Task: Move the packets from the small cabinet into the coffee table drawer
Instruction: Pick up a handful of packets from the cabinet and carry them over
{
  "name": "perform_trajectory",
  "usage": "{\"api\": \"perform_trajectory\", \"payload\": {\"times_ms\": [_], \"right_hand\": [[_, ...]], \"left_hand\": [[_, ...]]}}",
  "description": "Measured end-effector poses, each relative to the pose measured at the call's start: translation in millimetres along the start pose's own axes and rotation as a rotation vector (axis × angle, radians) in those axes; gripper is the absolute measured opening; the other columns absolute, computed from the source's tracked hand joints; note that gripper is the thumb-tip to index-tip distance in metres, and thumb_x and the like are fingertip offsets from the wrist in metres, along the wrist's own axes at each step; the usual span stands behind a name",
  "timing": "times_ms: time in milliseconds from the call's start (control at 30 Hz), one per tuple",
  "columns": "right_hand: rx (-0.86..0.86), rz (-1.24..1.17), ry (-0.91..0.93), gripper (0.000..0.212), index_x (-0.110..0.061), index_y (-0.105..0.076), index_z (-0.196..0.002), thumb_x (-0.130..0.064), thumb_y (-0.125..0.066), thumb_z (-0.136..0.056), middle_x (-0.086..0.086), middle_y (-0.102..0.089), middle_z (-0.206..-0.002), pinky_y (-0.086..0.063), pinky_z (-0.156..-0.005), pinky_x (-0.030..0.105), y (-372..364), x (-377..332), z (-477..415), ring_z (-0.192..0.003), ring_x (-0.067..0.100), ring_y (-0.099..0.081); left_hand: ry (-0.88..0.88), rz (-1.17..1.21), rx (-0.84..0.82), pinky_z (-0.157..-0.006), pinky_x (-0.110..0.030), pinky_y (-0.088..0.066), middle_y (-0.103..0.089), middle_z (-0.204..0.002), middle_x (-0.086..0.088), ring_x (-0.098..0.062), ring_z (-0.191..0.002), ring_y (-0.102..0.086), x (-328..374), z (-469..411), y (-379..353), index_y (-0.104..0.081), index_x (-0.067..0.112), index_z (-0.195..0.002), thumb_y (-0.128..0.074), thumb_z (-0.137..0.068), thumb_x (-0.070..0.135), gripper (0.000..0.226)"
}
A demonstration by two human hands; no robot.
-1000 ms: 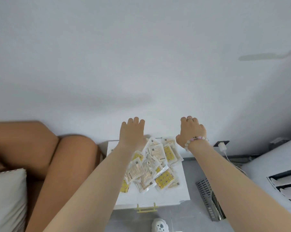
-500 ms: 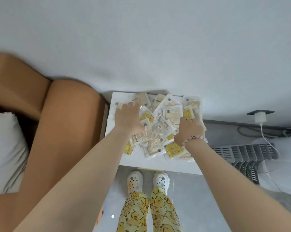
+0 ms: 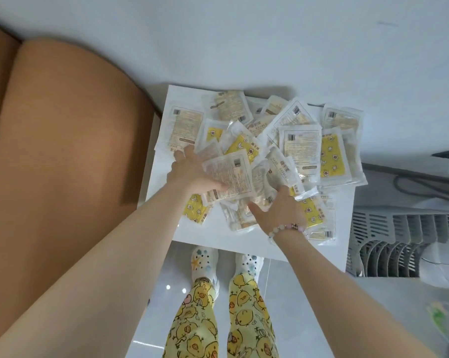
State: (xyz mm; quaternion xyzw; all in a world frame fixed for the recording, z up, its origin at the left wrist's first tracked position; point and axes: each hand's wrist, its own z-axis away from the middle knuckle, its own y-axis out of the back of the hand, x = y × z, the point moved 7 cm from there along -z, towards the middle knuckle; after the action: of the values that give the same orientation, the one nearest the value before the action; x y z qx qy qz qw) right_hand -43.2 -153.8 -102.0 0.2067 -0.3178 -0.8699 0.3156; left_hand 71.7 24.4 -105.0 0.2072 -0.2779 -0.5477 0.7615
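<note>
Left hand is pinching one clear packet; right hand, at 4 o'clock from it, is clutching crumpled packets.

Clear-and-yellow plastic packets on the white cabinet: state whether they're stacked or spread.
Spread: the clear-and-yellow plastic packets lie in a loose overlapping heap across the white cabinet top.

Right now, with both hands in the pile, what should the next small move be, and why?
Probably draw the two hands together to bunch the middle packets before lifting. The left hand pinches one packet under its thumb, the right hand digs in among the others from the near side, and they lie loose and overlapping across the cabinet top.
</note>
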Motion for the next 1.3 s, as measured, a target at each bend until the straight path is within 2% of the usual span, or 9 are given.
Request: {"api": "perform_trajectory", "payload": {"times_ms": [67, 133, 367, 533, 667, 833, 900, 1033, 1300], "right_hand": [[-0.008, -0.104, -0.071, 0.071, -0.015, -0.036, -0.131, -0.061, -0.060, -0.081, 0.007, -0.062, -0.114, -0.049, -0.076, 0.035, -4.6, 1.3, 0.7, -0.106, 0.028, -0.061], [-0.006, -0.178, -0.121, 0.070, -0.016, -0.038, -0.129, -0.060, -0.062, -0.080, 0.008, -0.063, -0.111, -0.047, -0.074, 0.035, -7.0, 1.1, 2.1, -0.105, 0.029, -0.061], [0.002, -0.256, -0.148, 0.068, -0.025, -0.043, -0.136, -0.057, -0.065, -0.080, 0.002, -0.060, -0.123, -0.048, -0.081, 0.035, -7.7, -2.3, 2.1, -0.115, 0.025, -0.057], [-0.015, -0.305, -0.158, 0.074, -0.025, -0.042, -0.141, -0.055, -0.068, -0.078, 0.002, -0.057, -0.131, -0.047, -0.090, 0.036, -7.8, -3.1, -0.5, -0.122, 0.023, -0.053], [0.046, -0.325, -0.141, 0.069, -0.026, -0.046, -0.137, -0.051, -0.070, -0.078, 0.001, -0.059, -0.127, -0.048, -0.088, 0.034, -6.4, -3.6, 2.6, -0.117, 0.021, -0.056], [0.043, -0.252, -0.143, 0.068, -0.017, -0.048, -0.133, -0.051, -0.070, -0.078, 0.006, -0.048, -0.132, -0.045, -0.089, 0.034, -5.4, -4.8, 3.9, -0.120, 0.022, -0.052], [0.022, -0.244, -0.156, 0.065, -0.014, -0.050, -0.129, -0.049, -0.070, -0.078, 0.007, -0.054, -0.127, -0.046, -0.089, 0.033, -5.6, -2.4, 3.4, -0.118, 0.023, -0.054], [-0.036, -0.344, -0.176, 0.053, -0.010, -0.052, -0.121, -0.041, -0.070, -0.082, 0.008, -0.060, -0.116, -0.045, -0.081, 0.030, -6.0, 4.1, 5.4, -0.109, 0.024, -0.058], [-0.047, -0.504, -0.179, 0.048, -0.008, -0.049, -0.124, -0.027, -0.069, -0.084, 0.008, -0.060, -0.119, -0.047, -0.089, 0.033, 6.2, 10.7, 10.4, -0.108, 0.027, -0.058]], "left_hand": [[0.033, 0.156, 0.006, -0.105, -0.044, -0.039, -0.020, -0.147, -0.010, -0.029, -0.136, -0.030, -5.5, -2.9, -2.8, -0.007, 0.015, -0.150, -0.087, -0.057, 0.047, 0.126], [0.043, 0.202, 0.035, -0.106, -0.043, -0.039, -0.024, -0.144, -0.011, -0.029, -0.135, -0.031, -6.1, -4.0, -5.9, -0.011, 0.013, -0.148, -0.087, -0.058, 0.047, 0.123], [0.117, 0.311, 0.109, -0.107, -0.042, -0.035, -0.025, -0.145, -0.013, -0.031, -0.137, -0.027, -7.9, -7.9, -7.0, -0.008, 0.014, -0.149, -0.087, -0.058, 0.043, 0.124], [0.030, 0.204, 0.091, -0.107, -0.043, -0.034, -0.027, -0.146, -0.009, -0.029, -0.137, -0.028, 1.4, -6.1, -7.3, -0.014, 0.017, -0.149, -0.085, -0.058, 0.051, 0.119], [-0.006, 0.021, 0.129, -0.105, -0.044, -0.034, -0.033, -0.144, -0.009, -0.029, -0.135, -0.030, 6.7, -3.3, -4.3, -0.022, 0.017, -0.147, -0.077, -0.060, 0.064, 0.113], [0.023, -0.019, 0.198, -0.100, -0.041, -0.038, -0.040, -0.136, -0.009, -0.027, -0.130, -0.035, 8.7, 5.8, -1.8, -0.033, 0.012, -0.138, -0.076, -0.058, 0.067, 0.106], [0.046, -0.020, 0.200, -0.098, -0.039, -0.039, -0.042, -0.134, -0.009, -0.027, -0.128, -0.037, 6.7, 8.7, -2.6, -0.036, 0.010, -0.135, -0.076, -0.057, 0.068, 0.104], [0.065, 0.111, 0.111, -0.093, -0.036, -0.044, -0.042, -0.132, -0.011, -0.028, -0.123, -0.046, 6.1, 12.1, -9.9, -0.036, 0.008, -0.133, -0.080, -0.061, 0.056, 0.097], [0.010, 0.096, 0.121, -0.083, -0.033, -0.045, -0.043, -0.128, -0.010, -0.029, -0.117, -0.051, 20.9, 24.7, -2.4, -0.039, 0.009, -0.129, -0.079, -0.074, 0.037, 0.074]]}}
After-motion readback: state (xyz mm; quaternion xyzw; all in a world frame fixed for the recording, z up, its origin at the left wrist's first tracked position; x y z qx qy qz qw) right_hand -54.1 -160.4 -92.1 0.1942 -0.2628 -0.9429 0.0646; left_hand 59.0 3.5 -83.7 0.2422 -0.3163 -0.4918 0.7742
